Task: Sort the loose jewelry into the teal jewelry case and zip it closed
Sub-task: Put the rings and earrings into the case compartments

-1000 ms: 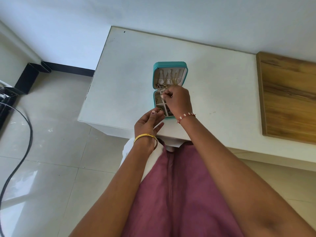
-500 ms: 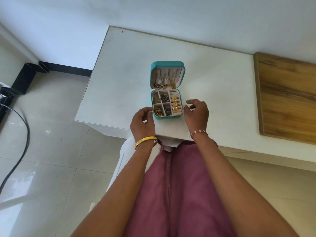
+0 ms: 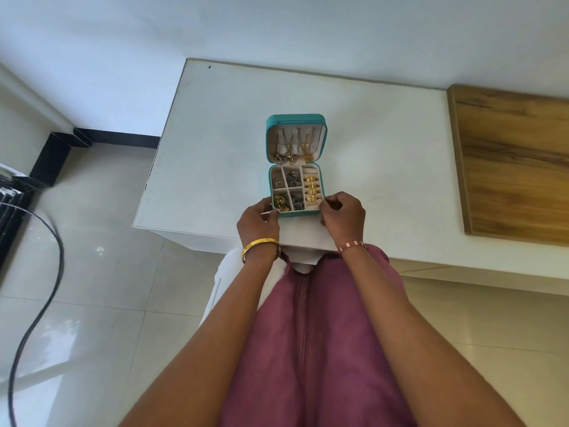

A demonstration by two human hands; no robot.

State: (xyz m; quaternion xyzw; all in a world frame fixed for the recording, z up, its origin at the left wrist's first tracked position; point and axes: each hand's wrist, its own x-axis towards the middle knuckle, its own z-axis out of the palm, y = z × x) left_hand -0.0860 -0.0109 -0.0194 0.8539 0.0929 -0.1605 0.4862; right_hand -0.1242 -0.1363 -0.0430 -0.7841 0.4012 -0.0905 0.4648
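Note:
The teal jewelry case [image 3: 296,119] lies open on the white table [image 3: 215,134], lid tipped up at the far side. Necklaces [image 3: 294,149] hang inside the lid. The tray holds gold rings [image 3: 311,188] in the right column and dark and gold pieces in the small compartments. My left hand [image 3: 258,223] holds the case's near left corner with curled fingers. My right hand [image 3: 343,214] grips the near right corner, thumb at the rim. No loose jewelry shows on the table.
A wooden board [image 3: 511,161] lies on the table's right side. The table's left edge and front edge are close to the case. A black cable [image 3: 46,291] curves over the tiled floor at the left.
My right hand left the inside of the case and came back to its near right corner. My left hand moved to the near left corner. Both now hold the case's front.

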